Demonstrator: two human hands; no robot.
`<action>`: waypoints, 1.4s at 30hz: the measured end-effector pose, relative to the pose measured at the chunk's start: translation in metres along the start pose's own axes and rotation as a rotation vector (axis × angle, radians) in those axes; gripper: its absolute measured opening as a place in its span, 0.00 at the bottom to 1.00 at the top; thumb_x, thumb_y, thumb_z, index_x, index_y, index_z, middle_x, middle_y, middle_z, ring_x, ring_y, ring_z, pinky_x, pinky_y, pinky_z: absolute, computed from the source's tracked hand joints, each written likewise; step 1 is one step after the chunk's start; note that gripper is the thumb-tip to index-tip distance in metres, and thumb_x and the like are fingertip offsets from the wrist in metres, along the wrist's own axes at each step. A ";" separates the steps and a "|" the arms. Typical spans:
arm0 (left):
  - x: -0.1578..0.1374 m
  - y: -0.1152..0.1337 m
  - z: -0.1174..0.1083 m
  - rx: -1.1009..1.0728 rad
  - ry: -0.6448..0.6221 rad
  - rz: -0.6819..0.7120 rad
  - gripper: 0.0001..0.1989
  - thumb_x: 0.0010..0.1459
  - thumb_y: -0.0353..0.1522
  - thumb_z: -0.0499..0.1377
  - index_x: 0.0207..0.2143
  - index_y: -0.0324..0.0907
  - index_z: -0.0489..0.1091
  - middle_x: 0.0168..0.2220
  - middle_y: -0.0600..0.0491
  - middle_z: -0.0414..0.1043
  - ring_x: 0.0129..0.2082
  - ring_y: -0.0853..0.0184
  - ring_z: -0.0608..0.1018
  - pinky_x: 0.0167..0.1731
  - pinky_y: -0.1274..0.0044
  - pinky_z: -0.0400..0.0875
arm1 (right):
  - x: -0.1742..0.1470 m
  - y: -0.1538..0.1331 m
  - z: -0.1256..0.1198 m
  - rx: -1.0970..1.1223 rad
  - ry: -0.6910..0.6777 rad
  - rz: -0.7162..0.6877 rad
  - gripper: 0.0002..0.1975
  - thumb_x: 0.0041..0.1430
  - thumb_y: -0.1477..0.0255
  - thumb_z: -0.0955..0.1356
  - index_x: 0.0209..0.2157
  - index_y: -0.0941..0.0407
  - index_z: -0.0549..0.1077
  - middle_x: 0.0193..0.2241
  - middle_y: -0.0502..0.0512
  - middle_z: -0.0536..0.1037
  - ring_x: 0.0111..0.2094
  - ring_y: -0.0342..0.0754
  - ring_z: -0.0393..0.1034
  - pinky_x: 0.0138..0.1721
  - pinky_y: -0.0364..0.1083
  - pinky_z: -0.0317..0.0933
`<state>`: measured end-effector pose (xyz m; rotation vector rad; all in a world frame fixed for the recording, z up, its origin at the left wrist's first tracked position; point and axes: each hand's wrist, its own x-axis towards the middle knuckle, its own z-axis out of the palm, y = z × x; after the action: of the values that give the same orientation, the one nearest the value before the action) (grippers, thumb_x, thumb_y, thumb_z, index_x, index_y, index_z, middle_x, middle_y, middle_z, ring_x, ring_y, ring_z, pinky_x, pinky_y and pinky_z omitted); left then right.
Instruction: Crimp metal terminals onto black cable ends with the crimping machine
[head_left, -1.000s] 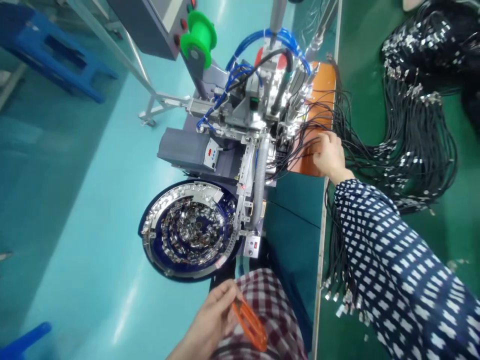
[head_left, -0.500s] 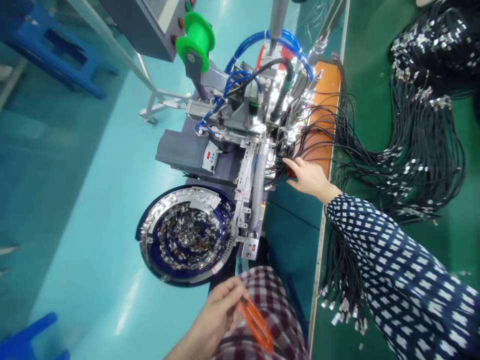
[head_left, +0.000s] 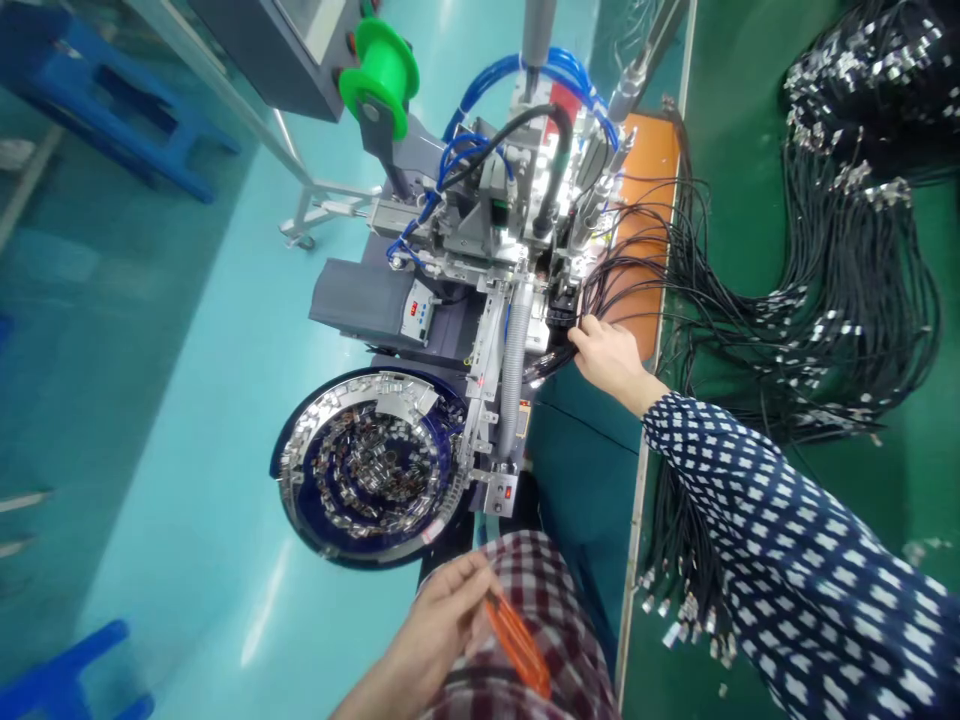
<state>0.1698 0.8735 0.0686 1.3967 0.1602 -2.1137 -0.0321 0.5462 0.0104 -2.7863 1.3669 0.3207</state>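
Observation:
Over my lap, my left hand (head_left: pixel 446 612) is closed on a slim orange-handled tool (head_left: pixel 519 645) that slants down to the right; its kind is not clear. My right hand (head_left: pixel 609 358) reaches to the right side of a metal assembly machine (head_left: pixel 491 235). Its thumb and fingers are pinched together on black cables (head_left: pixel 553 363) beside the machine's work area, though the fingertips are partly hidden. More thin black cables (head_left: pixel 637 262) arch from the machine over an orange board (head_left: pixel 651 160).
A round vibratory bowl feeder (head_left: pixel 315 412) full of small metal parts stands left of my knees. Big bundles of black cables (head_left: pixel 832 260) with metal ends lie on the green table (head_left: pixel 739 210). A green spool (head_left: pixel 381 78), grey box (head_left: pixel 364 300) and blue stool (head_left: pixel 131 100) are beyond.
My right hand has drawn its fingers in from a more spread pose to a pinch and shifted slightly down. My left hand stays over my lap with the orange-handled tool.

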 end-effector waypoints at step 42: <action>-0.006 0.001 0.086 0.221 -0.200 0.144 0.22 0.57 0.48 0.64 0.25 0.39 0.64 0.24 0.56 0.64 0.22 0.74 0.67 0.22 0.81 0.61 | -0.337 0.176 -0.127 -0.091 0.190 0.189 0.27 0.68 0.65 0.50 0.66 0.42 0.57 0.66 0.48 0.64 0.54 0.67 0.65 0.43 0.63 0.60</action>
<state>0.1032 0.8394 0.1117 1.2651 -0.2527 -2.1836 -0.3487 0.6867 0.2125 -2.8276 1.7040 0.1264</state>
